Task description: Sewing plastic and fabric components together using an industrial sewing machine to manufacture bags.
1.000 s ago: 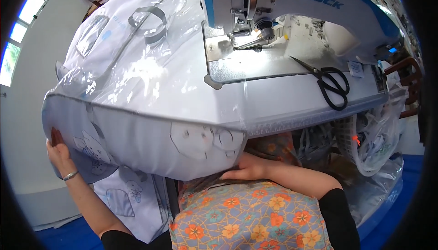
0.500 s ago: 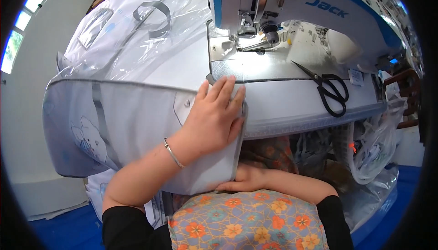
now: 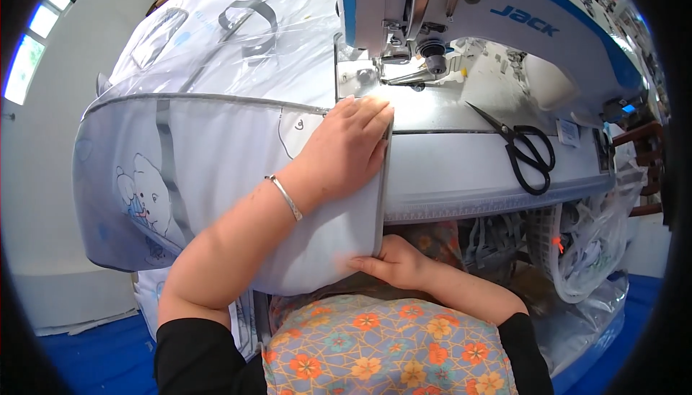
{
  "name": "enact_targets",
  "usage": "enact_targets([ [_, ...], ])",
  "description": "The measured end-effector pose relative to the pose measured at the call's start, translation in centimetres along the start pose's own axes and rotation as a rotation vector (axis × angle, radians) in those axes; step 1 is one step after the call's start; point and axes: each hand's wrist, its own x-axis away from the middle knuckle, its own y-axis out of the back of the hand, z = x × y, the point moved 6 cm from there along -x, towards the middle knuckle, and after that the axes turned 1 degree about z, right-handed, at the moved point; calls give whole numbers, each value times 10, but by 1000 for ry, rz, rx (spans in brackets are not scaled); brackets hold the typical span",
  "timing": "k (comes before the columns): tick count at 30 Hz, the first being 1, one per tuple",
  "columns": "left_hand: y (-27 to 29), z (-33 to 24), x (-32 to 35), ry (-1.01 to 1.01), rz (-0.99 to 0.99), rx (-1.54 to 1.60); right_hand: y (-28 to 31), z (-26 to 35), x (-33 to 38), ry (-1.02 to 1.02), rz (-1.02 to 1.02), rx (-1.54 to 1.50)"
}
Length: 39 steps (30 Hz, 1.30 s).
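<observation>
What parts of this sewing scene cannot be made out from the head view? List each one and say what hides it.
- Needle tip: lost in glare under the sewing machine head.
- Right hand fingertips: tucked under the white fabric panel edge.
- Fabric beneath the left hand: covered by the palm.
- Bin contents below the table: blurred, behind clear plastic.
- Scissors blade tips: too small to tell open or closed.

Scissors (image 3: 530, 151) lie right of the bag (image 3: 216, 171) (on the table (image 3: 461, 171)).
</observation>
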Motion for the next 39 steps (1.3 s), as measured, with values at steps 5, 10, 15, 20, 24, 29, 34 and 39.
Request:
enact_targets([
  [5,4,7,-5,64,-97,18,6,-2,3,-60,-96,-89],
  [10,4,12,-13,3,-85,-33,9,1,7,109,-218,-7],
  [15,0,23,-19,102,-25,-45,12,13,15,0,-303,-76],
  [20,-3,27,-23,51,-48,-49,19,13,26,86,-483,-302],
  [24,1,23,-25,60,-129,-126,27,22,32,59,-557,-192],
  [29,-1,25,-24,45,-147,-84,47,43,34,-55,-515,95],
  [34,5,28,-18,45,-213,-55,109,96,10,38,-678,678],
  [39,3,26,-26,53,-209,-36,175,125,-22,258,-864,599],
])
